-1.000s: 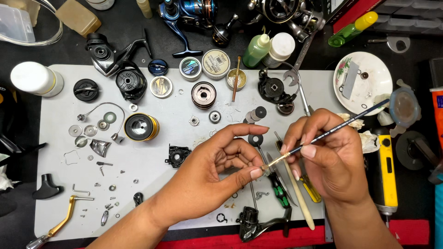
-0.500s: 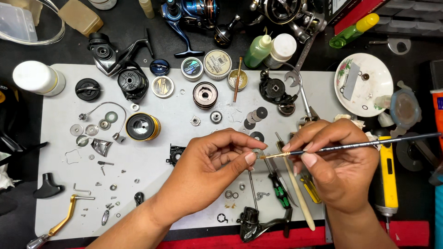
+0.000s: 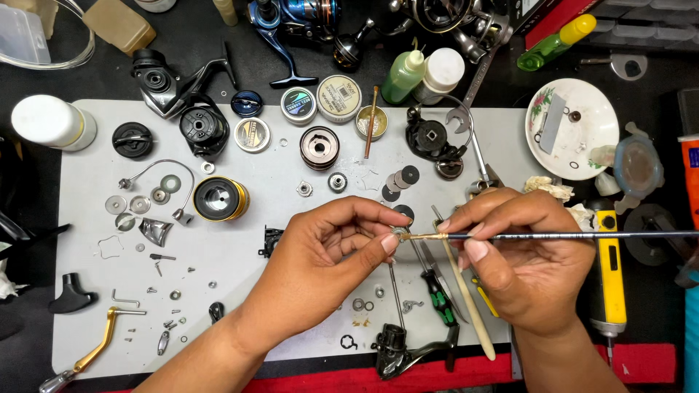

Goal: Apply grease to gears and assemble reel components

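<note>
**Two hands, a thin brush and a tiny metal part**

The left hand point(image 3: 328, 255) has its fingers point(image 3: 389, 244) pinched together on a tiny round metal part point(image 3: 400, 233). The right hand point(image 3: 524, 262) has its fingers point(image 3: 477, 251) pressed tight on a thin brush point(image 3: 568, 236). The brush lies flat and points left. Its tip touches the tiny part. Both are held just above the middle of the grey mat point(image 3: 240, 255) on the dark surface point(image 3: 73, 80).

Under the hands lie a green and black screwdriver point(image 3: 439, 297), a pale stick point(image 3: 473, 320) and a black reel arm point(image 3: 400, 349). The hands hide part of them.

Farther up the mat stand three small round tins. One has a blue and green label point(image 3: 298, 105). One has a pale label point(image 3: 338, 97). One has a dark label with a gold ring point(image 3: 253, 135). Beside them is a small gold cup with a stick in it point(image 3: 371, 120). A brown spool point(image 3: 319, 148) sits below the tins.

A green bottle point(image 3: 404, 76) and a white bottle point(image 3: 442, 73) stand close together at the top. A second green bottle with a yellow cap point(image 3: 557, 40) lies to the right of them. A white plate with flowers point(image 3: 582, 153) holds small bits. A yellow and black tool point(image 3: 608, 276) lies by the right hand.

On the left are a gold and black spool point(image 3: 218, 199), a black cap point(image 3: 132, 140), a white jar point(image 3: 51, 122), many small washers point(image 3: 131, 204) and screws, and a gold handle point(image 3: 95, 349).
</note>
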